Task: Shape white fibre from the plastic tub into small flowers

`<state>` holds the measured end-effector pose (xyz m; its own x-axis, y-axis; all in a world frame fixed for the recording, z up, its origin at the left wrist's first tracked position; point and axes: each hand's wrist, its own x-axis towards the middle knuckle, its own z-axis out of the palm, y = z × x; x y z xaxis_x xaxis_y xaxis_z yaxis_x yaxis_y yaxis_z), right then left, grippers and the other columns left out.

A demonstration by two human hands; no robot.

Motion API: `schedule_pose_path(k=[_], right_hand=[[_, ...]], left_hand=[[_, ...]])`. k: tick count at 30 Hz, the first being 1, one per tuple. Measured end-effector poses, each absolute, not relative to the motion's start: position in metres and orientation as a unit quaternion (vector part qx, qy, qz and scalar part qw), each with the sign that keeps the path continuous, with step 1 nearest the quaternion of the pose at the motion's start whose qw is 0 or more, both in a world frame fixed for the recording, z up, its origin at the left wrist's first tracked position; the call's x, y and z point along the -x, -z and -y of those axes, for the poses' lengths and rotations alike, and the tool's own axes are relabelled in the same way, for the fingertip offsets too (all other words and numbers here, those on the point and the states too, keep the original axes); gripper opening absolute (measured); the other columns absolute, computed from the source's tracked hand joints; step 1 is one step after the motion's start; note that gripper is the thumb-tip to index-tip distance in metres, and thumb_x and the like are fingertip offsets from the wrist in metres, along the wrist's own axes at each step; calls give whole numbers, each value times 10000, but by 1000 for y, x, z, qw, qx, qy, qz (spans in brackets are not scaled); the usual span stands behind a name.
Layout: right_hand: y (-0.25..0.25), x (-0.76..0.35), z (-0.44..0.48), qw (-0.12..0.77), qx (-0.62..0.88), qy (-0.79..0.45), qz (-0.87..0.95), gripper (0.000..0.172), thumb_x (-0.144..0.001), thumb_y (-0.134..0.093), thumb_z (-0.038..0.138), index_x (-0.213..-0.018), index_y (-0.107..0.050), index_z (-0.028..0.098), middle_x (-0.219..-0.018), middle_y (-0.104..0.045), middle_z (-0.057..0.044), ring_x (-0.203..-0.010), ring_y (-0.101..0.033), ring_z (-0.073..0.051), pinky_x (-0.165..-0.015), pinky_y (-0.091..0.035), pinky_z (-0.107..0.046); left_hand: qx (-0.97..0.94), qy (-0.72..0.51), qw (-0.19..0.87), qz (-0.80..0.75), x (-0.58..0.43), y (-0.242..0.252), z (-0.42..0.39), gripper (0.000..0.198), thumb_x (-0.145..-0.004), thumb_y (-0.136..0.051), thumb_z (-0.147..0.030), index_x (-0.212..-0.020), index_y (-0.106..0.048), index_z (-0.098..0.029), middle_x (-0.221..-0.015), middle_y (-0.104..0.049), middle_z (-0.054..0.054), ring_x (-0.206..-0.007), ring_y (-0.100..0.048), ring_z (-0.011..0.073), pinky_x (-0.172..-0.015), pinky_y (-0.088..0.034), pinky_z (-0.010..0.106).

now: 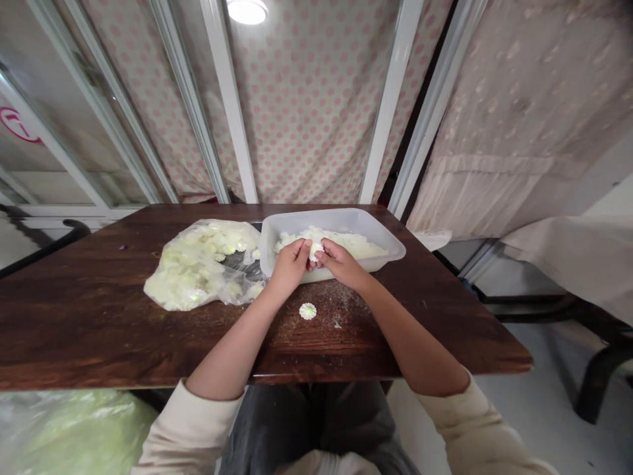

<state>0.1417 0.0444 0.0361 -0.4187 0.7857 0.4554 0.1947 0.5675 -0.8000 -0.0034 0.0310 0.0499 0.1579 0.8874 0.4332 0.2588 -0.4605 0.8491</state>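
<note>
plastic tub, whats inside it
A heap of white pieces lies in the tub. The left hand and right hand, pinching one piece, cover its near side; the bottom is hidden.

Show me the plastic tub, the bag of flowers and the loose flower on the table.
plastic tub (383,234): head view, right wall.
bag of flowers (198,267): head view, middle of the bag.
loose flower (307,311): head view, its centre.

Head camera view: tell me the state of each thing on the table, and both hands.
Left hand: gripping small white piece.
Right hand: gripping the same piece.
Plastic tub: lidless, partly filled with white pieces.
Plastic bag: lying slumped, stuffed with pale pieces.
Loose flower piece: flat on table, untouched.
</note>
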Motion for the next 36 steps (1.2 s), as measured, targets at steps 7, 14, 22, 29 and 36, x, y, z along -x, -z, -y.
schedule_pose_path(k=[7, 14, 22, 29, 36], right_hand=[[-39, -143, -46, 456, 351, -321, 752, 342, -852, -359, 505, -689, -371, 204, -620, -374, 32, -596, -454, -110, -607, -403, -250], [-41, -141, -44, 471, 375, -320, 731, 381, -827, -395, 520, -628, -362, 197, -589, -330, 26, -569, -383, -106, -548, -392, -235], [-41, -140, -44, 495, 404, -359, 680, 411, -782, -444, 564, -630, -408, 184, -567, -330, 34, -537, -374, -94, -490, -367, -217], [-42, -141, -42, 449, 363, -303, 758, 375, -867, -343, 505, -661, -370, 193, -561, -404, 36, -530, -393, -94, -539, -335, -232], [-43, -141, -43, 464, 361, -305, 749, 344, -874, -365, 456, -659, -394, 189, -537, -395, 44, -514, -389, -92, -533, -318, -229]], left_hand=[[-613, -592, 216, -476, 4, -48, -35, 205, -831, -447, -286, -662, -472, -174, -640, -495, -3, -643, -464, 125, -638, -364, 248], [-633, -570, 201, -483, 4, -43, -39, 185, -842, -426, -287, -902, -546, -160, -928, -553, 69, -877, -500, 162, -856, -364, 312], [-731, -473, 268, -412, 1, -49, -29, 262, -804, -478, -409, -821, -585, -171, -793, -580, 24, -772, -514, 142, -710, -388, 258], [-655, -523, 294, -459, 5, -47, -36, 248, -777, -496, -385, -680, -525, -159, -611, -539, -4, -600, -488, 119, -617, -375, 254], [-633, -505, 331, -484, 7, -42, -44, 378, -745, -518, -263, -1097, -491, -129, -804, -591, 39, -781, -546, 151, -770, -396, 298]])
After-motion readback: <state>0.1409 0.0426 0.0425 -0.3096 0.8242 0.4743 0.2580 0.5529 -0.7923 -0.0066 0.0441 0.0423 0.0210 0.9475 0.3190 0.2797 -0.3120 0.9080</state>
